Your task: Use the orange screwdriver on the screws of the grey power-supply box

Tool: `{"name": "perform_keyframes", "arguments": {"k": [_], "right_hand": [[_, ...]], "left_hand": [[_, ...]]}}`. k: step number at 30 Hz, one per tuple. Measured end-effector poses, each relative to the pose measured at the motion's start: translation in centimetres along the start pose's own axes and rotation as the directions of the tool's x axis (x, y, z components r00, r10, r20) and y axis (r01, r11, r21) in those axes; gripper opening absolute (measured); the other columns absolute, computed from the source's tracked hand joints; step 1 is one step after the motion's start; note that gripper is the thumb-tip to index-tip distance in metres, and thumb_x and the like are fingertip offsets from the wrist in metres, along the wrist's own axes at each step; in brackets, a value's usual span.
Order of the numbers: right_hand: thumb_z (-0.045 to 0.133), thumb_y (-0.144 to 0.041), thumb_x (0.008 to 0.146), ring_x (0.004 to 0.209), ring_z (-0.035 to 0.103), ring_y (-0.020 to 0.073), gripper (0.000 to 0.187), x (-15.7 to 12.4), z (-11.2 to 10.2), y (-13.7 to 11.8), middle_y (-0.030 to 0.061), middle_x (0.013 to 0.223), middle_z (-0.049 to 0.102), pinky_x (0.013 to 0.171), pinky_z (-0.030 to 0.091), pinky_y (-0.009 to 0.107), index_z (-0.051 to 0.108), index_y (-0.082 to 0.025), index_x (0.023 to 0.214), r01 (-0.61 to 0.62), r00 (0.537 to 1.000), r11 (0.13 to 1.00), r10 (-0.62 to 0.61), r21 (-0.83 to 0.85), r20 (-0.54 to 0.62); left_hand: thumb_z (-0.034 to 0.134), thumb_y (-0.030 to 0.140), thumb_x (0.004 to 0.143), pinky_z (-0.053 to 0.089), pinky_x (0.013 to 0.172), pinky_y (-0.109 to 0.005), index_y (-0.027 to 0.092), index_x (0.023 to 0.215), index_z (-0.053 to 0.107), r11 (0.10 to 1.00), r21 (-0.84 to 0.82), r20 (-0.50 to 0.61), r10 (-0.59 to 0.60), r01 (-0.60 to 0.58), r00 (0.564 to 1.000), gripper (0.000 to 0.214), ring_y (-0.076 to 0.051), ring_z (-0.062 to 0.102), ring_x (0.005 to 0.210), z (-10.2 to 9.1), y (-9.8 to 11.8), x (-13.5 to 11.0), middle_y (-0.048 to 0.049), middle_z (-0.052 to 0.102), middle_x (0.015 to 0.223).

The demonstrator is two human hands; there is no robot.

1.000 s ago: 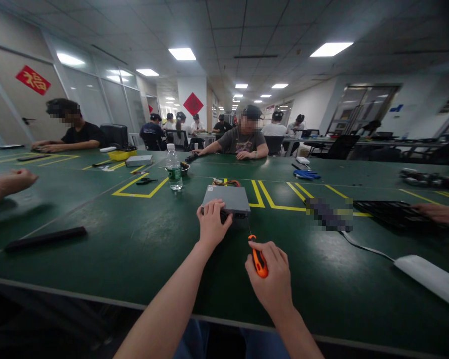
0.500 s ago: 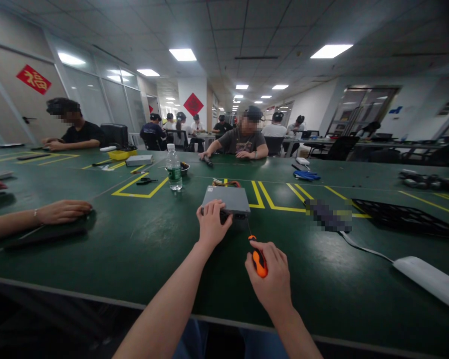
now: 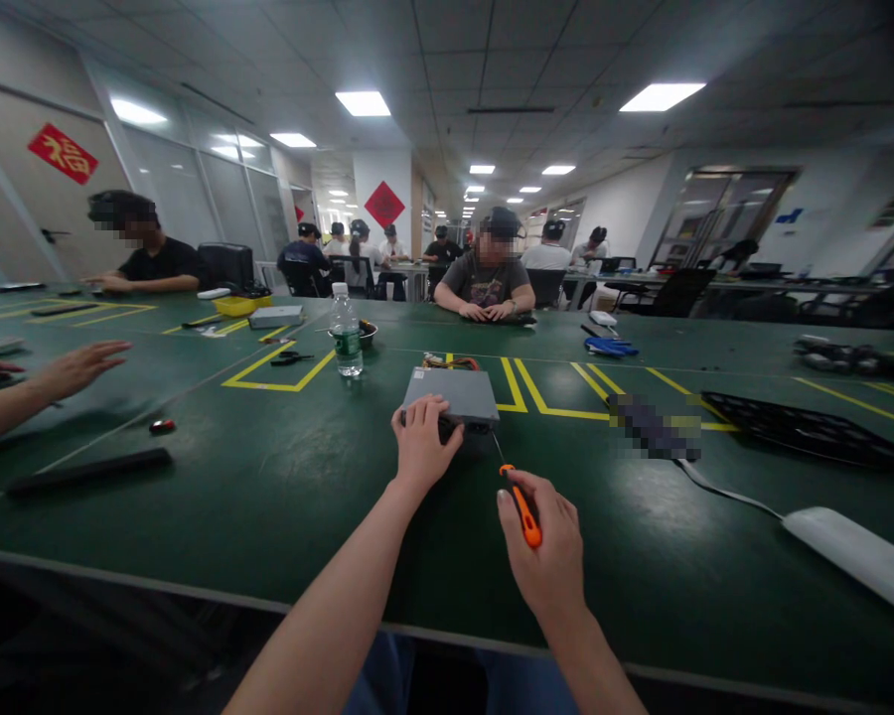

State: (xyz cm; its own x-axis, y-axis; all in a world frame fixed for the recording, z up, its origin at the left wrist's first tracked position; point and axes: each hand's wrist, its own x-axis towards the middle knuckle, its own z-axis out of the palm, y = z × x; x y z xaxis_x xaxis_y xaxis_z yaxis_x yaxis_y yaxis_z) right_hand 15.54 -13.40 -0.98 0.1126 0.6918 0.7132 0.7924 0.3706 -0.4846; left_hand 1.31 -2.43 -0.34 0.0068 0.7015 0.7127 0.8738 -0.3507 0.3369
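A grey metal computer power supply (image 3: 460,390) lies on the green table in front of me, its coloured cables (image 3: 447,363) at the far side. My left hand (image 3: 424,442) grips its near left part, fingers over the top and thumb along the near face. In my right hand (image 3: 545,531) is a screwdriver (image 3: 523,513) with an orange and black handle, held between thumb and fingers. Its thin shaft points up and left to the near right corner of the power supply. Whether the tip sits in a screw is too small to tell.
Beyond my left hand stands a water bottle (image 3: 348,338) before a bowl (image 3: 365,334). At left are a black bar (image 3: 93,472), a small red item (image 3: 162,426) and a co-worker's hand (image 3: 81,367). A white power strip (image 3: 853,556) and black panel (image 3: 805,429) lie right.
My right hand has shifted slightly right, and the screwdriver handle is tilted differently. The co-worker's hand at left lifted away, uncovering the red item. The person opposite brought both hands together.
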Motion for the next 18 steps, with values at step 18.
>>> {"name": "perform_keyframes", "arguments": {"k": [18], "right_hand": [[0.047, -0.036, 0.082, 0.072, 0.055, 0.0170, 0.020, -0.26, -0.03, -0.04, 0.0023, 0.078, 0.059, 0.072, 0.041, 0.033, 0.050, -0.019, 0.093, -0.047, 0.998, 0.999, 0.047, -0.009, -0.034]], "left_hand": [[0.056, 0.034, 0.075, 0.026, 0.097, -0.043, 0.024, 0.103, 0.050, 1.000, 0.002, 0.003, 0.002, -0.002, 1.000, 0.030, -0.023, 0.044, 0.112, 0.07, -0.10, 0.00, -0.0047, 0.054, 0.117]]}}
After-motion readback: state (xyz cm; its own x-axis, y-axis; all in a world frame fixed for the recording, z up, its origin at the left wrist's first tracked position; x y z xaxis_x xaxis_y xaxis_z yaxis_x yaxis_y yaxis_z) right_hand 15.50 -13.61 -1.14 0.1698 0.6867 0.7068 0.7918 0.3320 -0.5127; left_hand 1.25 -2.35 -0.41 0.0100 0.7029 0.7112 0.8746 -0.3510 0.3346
